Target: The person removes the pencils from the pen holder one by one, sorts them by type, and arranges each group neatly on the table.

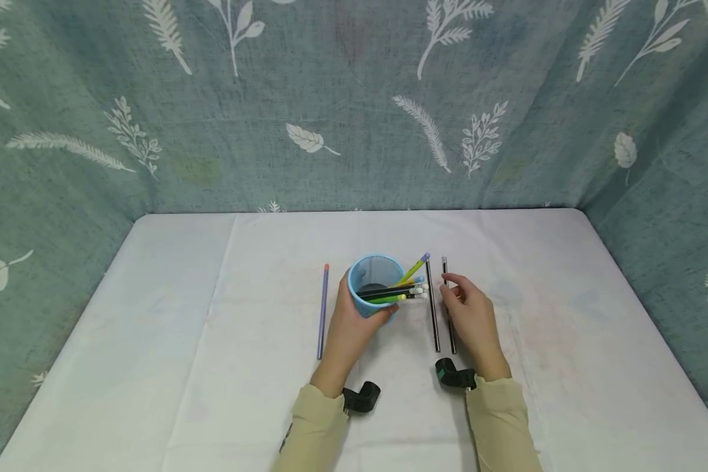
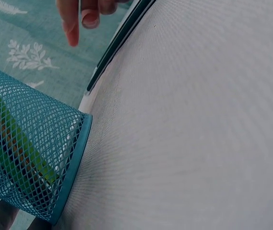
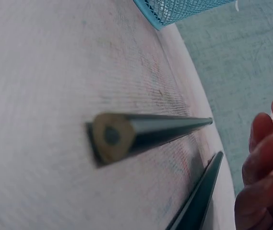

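My left hand (image 1: 347, 328) grips a light blue mesh pencil cup (image 1: 374, 262), fingers round its side. The cup tilts to the right, and several black, green and yellow pencils (image 1: 392, 291) lean out of its mouth. In the left wrist view the cup's mesh (image 2: 45, 105) shows pencils inside, with its blue rim close over the cloth. Loosely bent, the fingers of my right hand (image 1: 472, 321) hover by the upper part of a black pencil (image 1: 452, 337). A second black pencil (image 1: 433, 314) lies just left of it. Between the right fingers (image 3: 263, 158) nothing is held.
A purple pencil (image 1: 323, 311) with a reddish end lies left of the cup. White cloth covers the table (image 1: 212, 393), and a green leaf-patterned curtain (image 1: 354, 105) hangs behind it and at both sides. Each wrist carries a small black camera (image 1: 362, 397).
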Available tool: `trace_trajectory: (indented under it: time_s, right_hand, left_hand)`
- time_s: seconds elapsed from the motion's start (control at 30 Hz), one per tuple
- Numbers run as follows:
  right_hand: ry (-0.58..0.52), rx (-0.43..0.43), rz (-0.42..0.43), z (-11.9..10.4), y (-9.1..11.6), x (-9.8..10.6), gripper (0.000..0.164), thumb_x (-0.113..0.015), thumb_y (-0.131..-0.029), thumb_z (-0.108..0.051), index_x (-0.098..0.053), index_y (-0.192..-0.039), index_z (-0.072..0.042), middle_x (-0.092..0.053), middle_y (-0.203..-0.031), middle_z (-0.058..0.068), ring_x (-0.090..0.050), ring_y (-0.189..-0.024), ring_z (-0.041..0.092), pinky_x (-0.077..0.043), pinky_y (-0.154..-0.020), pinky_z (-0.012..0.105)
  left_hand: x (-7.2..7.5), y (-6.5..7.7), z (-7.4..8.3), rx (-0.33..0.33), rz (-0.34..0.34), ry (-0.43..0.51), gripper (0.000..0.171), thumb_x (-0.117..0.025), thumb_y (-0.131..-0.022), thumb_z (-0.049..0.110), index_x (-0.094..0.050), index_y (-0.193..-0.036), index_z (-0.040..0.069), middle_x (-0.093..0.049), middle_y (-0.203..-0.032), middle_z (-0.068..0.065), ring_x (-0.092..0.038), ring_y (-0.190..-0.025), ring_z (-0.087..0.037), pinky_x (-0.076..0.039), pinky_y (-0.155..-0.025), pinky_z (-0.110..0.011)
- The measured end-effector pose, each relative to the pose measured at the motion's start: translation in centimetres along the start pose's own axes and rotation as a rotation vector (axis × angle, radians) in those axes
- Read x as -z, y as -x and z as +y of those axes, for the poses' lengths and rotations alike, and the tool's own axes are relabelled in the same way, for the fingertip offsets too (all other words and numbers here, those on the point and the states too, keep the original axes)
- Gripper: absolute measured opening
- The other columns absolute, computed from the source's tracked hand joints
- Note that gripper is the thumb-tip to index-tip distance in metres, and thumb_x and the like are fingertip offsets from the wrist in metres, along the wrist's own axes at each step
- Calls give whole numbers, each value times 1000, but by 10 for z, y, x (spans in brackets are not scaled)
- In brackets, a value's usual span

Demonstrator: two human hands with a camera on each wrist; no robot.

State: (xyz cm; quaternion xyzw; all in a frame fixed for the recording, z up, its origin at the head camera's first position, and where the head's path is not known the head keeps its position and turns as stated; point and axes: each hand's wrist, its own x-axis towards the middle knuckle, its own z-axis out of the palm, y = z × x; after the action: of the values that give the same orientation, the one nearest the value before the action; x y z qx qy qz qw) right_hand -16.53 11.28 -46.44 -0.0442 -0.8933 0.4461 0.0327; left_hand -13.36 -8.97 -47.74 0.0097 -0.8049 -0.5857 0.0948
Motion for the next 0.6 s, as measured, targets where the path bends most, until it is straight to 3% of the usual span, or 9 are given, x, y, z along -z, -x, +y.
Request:
trace_trajectory:
  time_s: [0.47,0.6]
  right_hand:
    - [-92,6,-33,-8,3,-1,29,-52,-90,-28,-57,-116,-16,-61,-78,6,-58,-59,22,-44,-42,35]
    - [-72,29,-29,-8,4,0,29,-51,-90,-29,-58,-115,-16,-62,-78,5,-57,-59,20,-44,-45,31]
  left_hand:
    - [0,-1,2,8,4,-17,90,-73,-66,50,-20,-136,35,-39,-130,6,-41,-116,-18,-35,-93,-42]
    - [0,0,3,15,1,-11,90,-73,-66,50,-20,-137,34,-39,-131,5,-40,-117,-19,-34,-94,-43]
